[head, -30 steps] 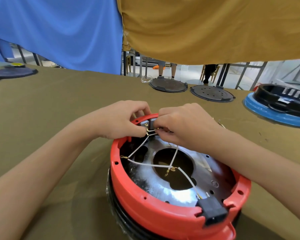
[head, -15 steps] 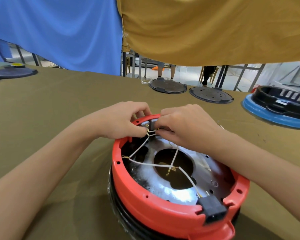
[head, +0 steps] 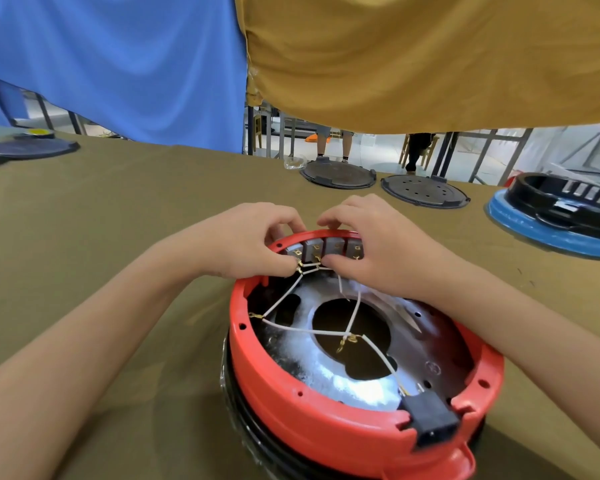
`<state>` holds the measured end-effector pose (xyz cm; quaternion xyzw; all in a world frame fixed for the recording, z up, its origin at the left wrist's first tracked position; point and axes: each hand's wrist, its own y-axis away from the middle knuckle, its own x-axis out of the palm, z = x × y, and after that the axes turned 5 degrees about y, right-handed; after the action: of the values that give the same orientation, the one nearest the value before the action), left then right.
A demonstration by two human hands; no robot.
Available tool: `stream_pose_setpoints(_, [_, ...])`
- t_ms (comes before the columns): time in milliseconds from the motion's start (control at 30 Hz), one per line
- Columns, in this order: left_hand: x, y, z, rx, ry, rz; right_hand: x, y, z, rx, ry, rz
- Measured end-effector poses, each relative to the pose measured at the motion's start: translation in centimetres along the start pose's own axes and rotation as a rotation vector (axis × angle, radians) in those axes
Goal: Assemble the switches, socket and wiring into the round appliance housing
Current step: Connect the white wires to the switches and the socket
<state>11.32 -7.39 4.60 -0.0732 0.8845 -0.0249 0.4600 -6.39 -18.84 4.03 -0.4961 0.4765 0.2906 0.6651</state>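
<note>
Sitting nearest the viewer, the black socket (head: pixel 432 421) is seated in a notch of the red round housing (head: pixel 326 431), its plug face pointing outward toward the viewer. The housing rests open side up on the olive table (head: pixel 101 216). From the socket, white wires (head: pixel 312 331) run across the silvery inner plate (head: pixel 347 382) toward the far rim, their long run near to far, meeting at a brass connector over the central hole. At the far rim a row of grey switches (head: pixel 326 247) lines the wall side by side, running left to right, terminals facing inward. The left hand (head: pixel 246 240) has its fingers curled, thumb and forefinger pinching a brass wire terminal just below the leftmost switches. The right hand (head: pixel 378 244) curls over the rim, fingertips on its outer edge and thumb pressing below the switches; whether it pinches a wire cannot be told. Beyond the fingers lie two dark round lids (head: pixel 338 174) and, to the right, a blue-and-black housing (head: pixel 555 216).
</note>
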Motion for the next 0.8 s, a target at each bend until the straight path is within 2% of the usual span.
stream_pose_setpoints(500, [0.2,-0.2,0.3,0.014,-0.004,-0.012,-0.2,0.1,0.6,-0.005,-0.025,0.071])
stream_pose_setpoints(700, [0.3,-0.3,0.5,0.034,-0.032,-0.020,-0.5,0.0,1.3,-0.154,0.266,0.020])
stream_pose_setpoints(800, [0.2,-0.3,0.5,0.037,-0.038,-0.022,-0.7,0.3,1.4,-0.210,0.335,0.028])
